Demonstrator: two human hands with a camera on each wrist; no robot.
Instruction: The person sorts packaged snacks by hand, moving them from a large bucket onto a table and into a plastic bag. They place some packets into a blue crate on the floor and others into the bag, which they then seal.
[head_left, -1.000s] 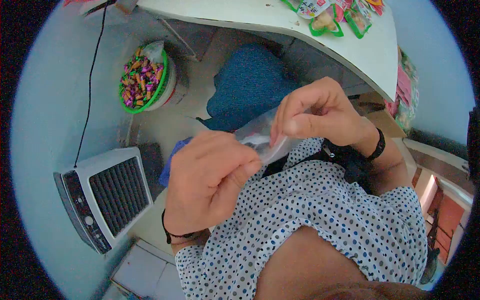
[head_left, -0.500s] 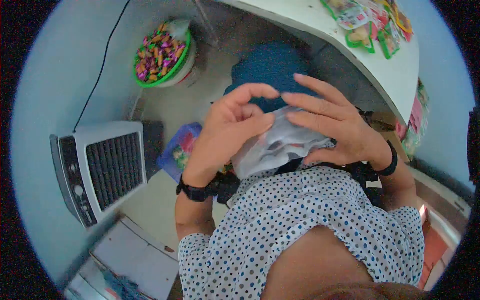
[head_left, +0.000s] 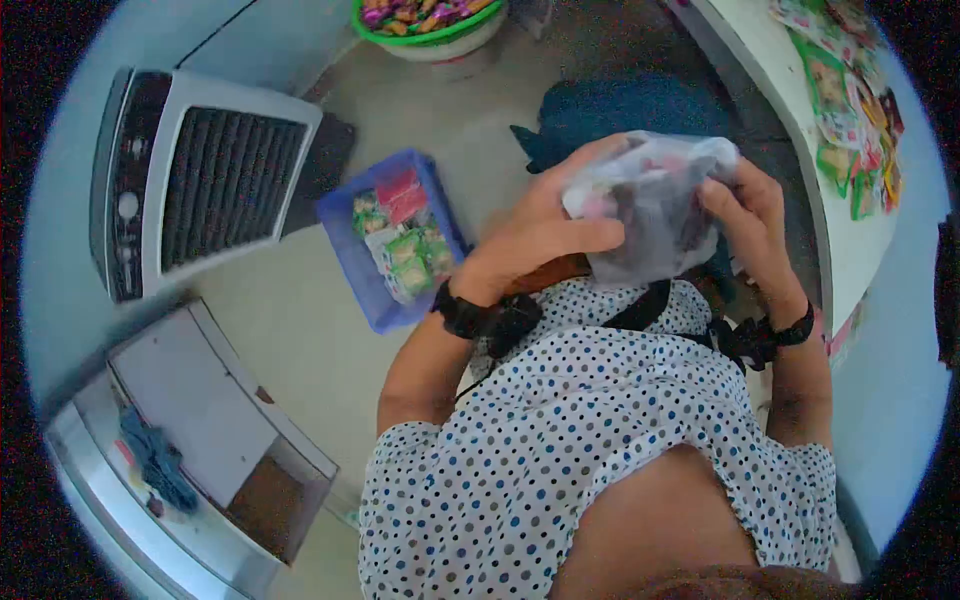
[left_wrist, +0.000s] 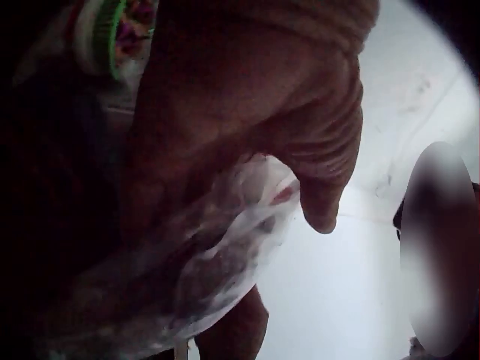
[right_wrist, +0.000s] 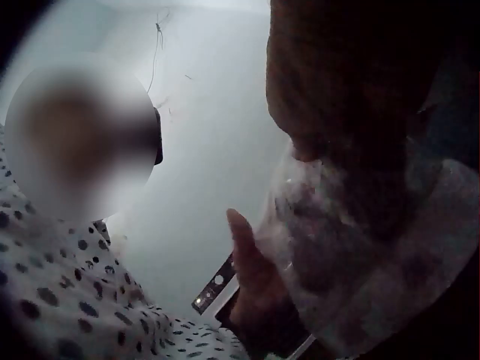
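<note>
Left hand: it grips the left side of the clear plastic bag, with the fingers curled round it.
Right hand: it grips the right side of the same bag, and the fingers pinch the thin plastic.
Where the bag is: up in front of the chest, between the two hands. It touches no table and no floor.
In the bag: dark bits and pink bits show through the plastic. I cannot tell what they are.
The step: it looks like the hands are working at the bag's top.
How to do it well: I think both sides need a firm hold. The top should point up so that nothing falls out. A soft pull is best, because thin plastic can rip.
Blue basket: it sits on the floor, near the left arm. Green and red snack packets lie inside it.
Green basket: it sits far off at the top edge. Small wrapped sweets fill it.
White table: it is on the right. More snack packets lie flat on it, in no box.
</note>
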